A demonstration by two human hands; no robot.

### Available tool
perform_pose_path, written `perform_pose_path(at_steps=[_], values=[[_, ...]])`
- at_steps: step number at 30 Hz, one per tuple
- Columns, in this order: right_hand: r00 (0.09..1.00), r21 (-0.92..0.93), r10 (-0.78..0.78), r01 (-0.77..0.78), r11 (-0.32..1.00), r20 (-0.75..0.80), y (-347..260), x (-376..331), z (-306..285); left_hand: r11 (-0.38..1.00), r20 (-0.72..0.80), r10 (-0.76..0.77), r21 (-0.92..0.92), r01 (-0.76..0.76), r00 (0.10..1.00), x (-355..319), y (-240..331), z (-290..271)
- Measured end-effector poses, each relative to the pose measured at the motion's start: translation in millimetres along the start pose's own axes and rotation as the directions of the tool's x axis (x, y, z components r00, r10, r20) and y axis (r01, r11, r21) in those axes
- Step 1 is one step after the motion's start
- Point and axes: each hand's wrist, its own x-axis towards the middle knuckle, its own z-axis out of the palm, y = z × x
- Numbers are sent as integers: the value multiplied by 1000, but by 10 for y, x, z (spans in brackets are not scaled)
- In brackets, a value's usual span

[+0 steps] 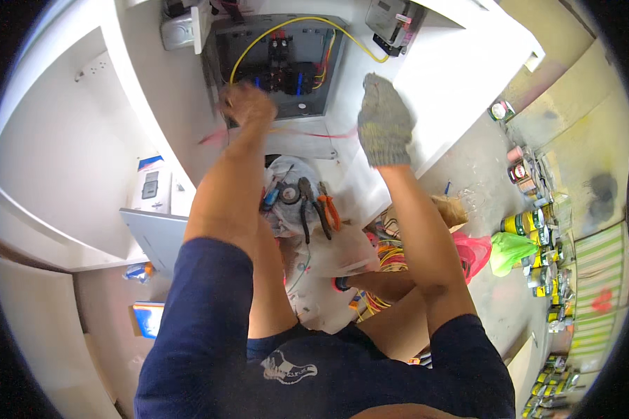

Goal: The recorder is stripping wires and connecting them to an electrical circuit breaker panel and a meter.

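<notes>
Orange-handled pliers [330, 211] and black-handled pliers [305, 202] on white plastic bag [342, 251], near lap. Bare left hand [247, 105] clenched, blurred, seemingly on thin red wire [307, 134]; wire likely light, limp, best pinched near end. Grey knit-gloved right hand [384, 120] closed; contents untellable. Beyond: grey metal wall-mounted breaker box [276, 66], looping yellow wire [286, 26].

You wear a dark navy short-sleeved shirt [210, 335] with a small white emblem; your right hand [385, 122] has a grey knit glove, your left hand [247, 105] is bare.
</notes>
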Motion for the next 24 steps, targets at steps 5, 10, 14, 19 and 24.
perform_pose_path(at_steps=[5,10,14,19,24], values=[[924,60,366,-374,925,113,359,534,861,265,352,417,-929,258,838,-38,1239,-465],[951,-164,256,-228,960,175,522,919,891,-463,449,320,-695,551,835,-294,1630,-296],[928,-290,162,-62,955,335,358,1113,692,-657,483,344,-489,574,805,-364,1872,9],[946,-27,-202,216,976,254,-130,675,-145,-572,526,251,-597,563,813,-475,2099,261],[647,-289,-732,758,585,213,110,905,-1219,-218,554,259,-764,607,791,-462,2176,29]])
